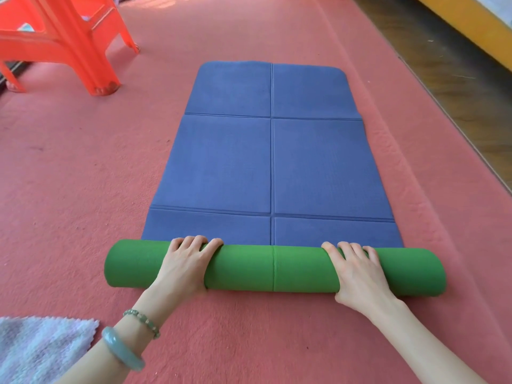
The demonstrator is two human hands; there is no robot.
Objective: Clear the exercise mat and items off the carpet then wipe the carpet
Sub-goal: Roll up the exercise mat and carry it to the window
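Down on the red carpet (83, 176) lies the mat (271, 162), partly rolled up. Its blue top side stretches flat away from the person, divided into panels by pressed fold lines, and its far end reaches toward the upper middle of the view. The near end is wound into a thick green roll (274, 268) that lies crosswise on the carpet, right in front of the person.

Both hands are on that roll. The left hand (184, 264) sits on its left part, palm on top, with the fingers curled over the far side where the roll meets the flat blue surface. The right hand (360, 273) grips the right part the same way, fingers bent over the top and down the far edge. Each end of the roll sticks out past its hand.

The left wrist wears a pale green bangle (122, 349) and a bead bracelet (142, 322).

A fluffy light cloth (36, 347) lies on the carpet at the lower left, just beside the left forearm. An orange plastic chair (63, 40) stands on the carpet at the upper left, well apart from the mat. Dark wooden floor (457, 87) runs along the carpet's right edge.
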